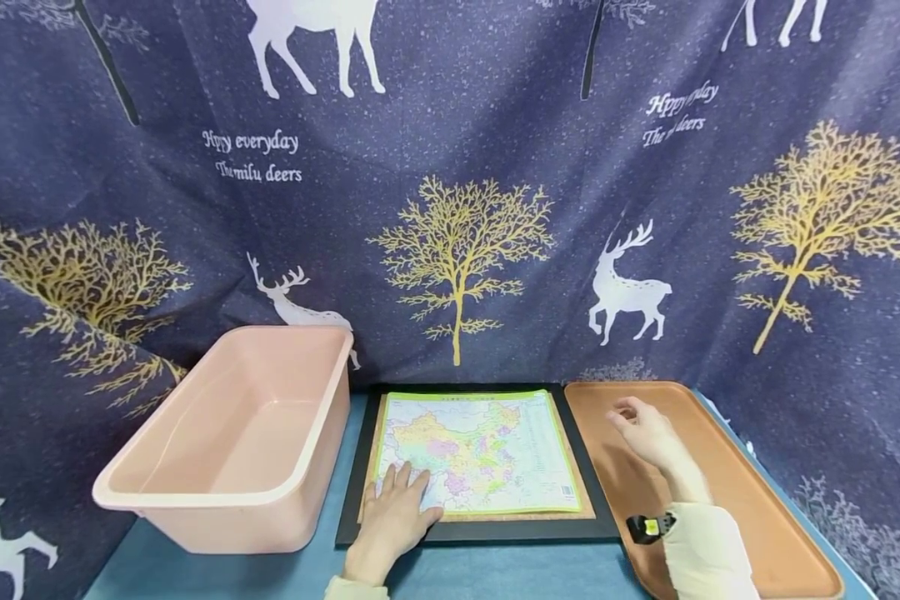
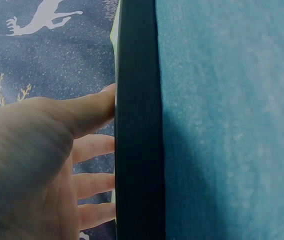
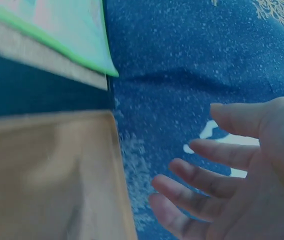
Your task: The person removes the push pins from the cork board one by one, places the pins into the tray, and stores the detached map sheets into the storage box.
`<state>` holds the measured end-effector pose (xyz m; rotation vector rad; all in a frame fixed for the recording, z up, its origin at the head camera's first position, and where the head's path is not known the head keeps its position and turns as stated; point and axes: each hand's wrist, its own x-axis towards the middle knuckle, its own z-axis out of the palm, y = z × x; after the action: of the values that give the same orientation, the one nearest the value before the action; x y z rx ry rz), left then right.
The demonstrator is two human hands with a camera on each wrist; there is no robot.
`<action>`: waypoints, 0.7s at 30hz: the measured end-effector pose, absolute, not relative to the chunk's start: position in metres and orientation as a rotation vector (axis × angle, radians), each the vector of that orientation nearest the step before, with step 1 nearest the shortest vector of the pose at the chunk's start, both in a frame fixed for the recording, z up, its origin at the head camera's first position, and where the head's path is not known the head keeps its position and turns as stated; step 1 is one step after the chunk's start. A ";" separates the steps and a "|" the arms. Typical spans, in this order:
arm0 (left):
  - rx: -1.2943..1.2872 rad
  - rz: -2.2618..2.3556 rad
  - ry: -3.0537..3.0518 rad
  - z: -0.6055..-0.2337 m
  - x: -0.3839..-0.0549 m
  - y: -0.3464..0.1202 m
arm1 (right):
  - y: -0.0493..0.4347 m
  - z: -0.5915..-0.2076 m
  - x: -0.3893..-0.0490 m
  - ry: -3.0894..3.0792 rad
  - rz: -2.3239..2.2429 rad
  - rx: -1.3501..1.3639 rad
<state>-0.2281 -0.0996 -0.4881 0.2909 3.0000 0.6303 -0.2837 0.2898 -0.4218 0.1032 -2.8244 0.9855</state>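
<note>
The left grip, fingers straight and spread, rests on the map beneath it, seemingly steadying it on the board below, while the right grip, relaxed and empty, hangs above the tray.

On my head-camera feed, a dark navy, pale-speckled fabric backdrop bounds the rear and both sides of the workspace. Its print comprises white deer figures, golden bare-branched trees and white script lettering, including "The milu deers". Creases cross the cloth. A flat blue textile-covered work surface forms the base. I register diffuse lighting; the left-wrist feed shows a soft-edged shadow on the blue textile.
</note>
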 end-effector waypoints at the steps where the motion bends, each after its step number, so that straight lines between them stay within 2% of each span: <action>1: 0.290 0.632 2.997 -0.488 -0.228 -0.100 | 0.286 -0.423 -0.284 -2.822 1.010 0.089; 21: 0.282 0.627 3.001 -0.488 -0.227 -0.101 | 0.235 -0.456 -0.304 -2.726 1.394 -0.088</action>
<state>-0.2273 -0.1006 -0.4879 0.2816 3.0009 0.6271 -0.3037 0.2346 -0.4557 -0.0876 -2.7260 1.3936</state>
